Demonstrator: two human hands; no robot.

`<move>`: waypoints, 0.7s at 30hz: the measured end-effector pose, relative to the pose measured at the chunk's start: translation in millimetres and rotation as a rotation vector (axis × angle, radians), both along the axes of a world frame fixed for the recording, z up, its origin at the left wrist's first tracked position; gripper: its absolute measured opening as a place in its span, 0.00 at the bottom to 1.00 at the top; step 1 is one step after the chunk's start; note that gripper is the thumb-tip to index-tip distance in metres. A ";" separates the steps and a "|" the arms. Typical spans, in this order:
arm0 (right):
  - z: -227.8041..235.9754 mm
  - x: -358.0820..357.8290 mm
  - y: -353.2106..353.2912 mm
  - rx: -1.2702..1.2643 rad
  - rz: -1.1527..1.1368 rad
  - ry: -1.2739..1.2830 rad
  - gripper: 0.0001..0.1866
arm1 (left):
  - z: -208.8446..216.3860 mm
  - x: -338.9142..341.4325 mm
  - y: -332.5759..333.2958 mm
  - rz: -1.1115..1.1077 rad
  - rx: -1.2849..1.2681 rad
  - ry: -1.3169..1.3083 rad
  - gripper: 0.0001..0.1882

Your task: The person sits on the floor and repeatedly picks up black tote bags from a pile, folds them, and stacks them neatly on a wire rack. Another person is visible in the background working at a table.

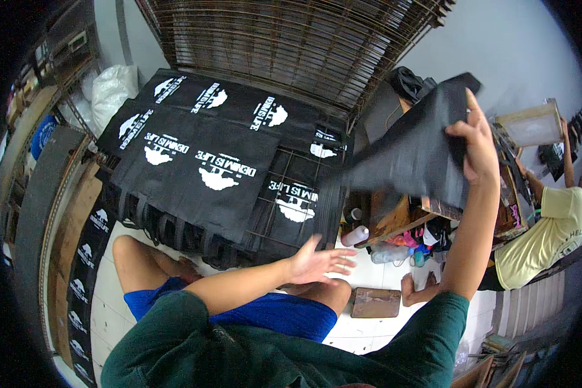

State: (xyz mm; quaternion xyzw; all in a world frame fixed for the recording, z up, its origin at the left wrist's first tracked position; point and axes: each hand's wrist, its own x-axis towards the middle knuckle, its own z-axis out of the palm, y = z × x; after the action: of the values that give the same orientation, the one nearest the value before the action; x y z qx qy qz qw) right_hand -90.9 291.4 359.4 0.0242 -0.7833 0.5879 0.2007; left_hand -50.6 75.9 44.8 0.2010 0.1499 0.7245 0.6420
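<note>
Raised at the right, my right hand (480, 147) grips the edge of a black fabric bag (414, 152), which hangs toward the left and is smeared by motion. Its printed side, if any, does not show. My left hand (317, 262) is held over my lap with its fingers spread, touching nothing. In front of me, several black fabric bags (194, 145) with white prints lie flat, partly overlapping, on a wire rack (275, 167). Handle loops (174, 229) dangle along the rack's near edge.
More wire shelves (291, 39) tilt up behind the bags. At right, a person in a yellow shirt (543, 239) holds a framed screen (530, 126) beside a wooden bench (401, 220). Bottles (355, 235) and a small wooden stool (376, 302) are on the tiled floor. Shelving (52, 213) lines the left.
</note>
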 end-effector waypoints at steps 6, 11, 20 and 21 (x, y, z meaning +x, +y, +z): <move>-23.5 -7.3 -63.2 0.288 0.399 -0.131 0.43 | 27.2 49.4 -11.7 -0.162 0.492 -0.491 0.76; -20.5 -7.9 -76.6 0.273 0.359 -0.089 0.42 | 39.6 41.4 -59.2 0.081 0.353 -0.349 0.57; -175.3 -48.1 19.5 -0.004 -0.086 0.032 0.40 | 38.8 -135.4 -68.7 0.917 -0.412 0.338 0.19; -200.3 -62.1 18.3 -0.036 -0.153 -0.058 0.36 | 24.8 -154.8 -68.0 0.959 -0.445 0.493 0.20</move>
State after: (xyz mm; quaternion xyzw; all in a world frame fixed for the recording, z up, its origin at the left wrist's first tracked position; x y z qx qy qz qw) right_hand -153.0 309.7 159.1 -0.0561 -0.7775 0.5855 0.2228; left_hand -205.4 7.9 69.7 0.1339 0.5177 0.8171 0.2153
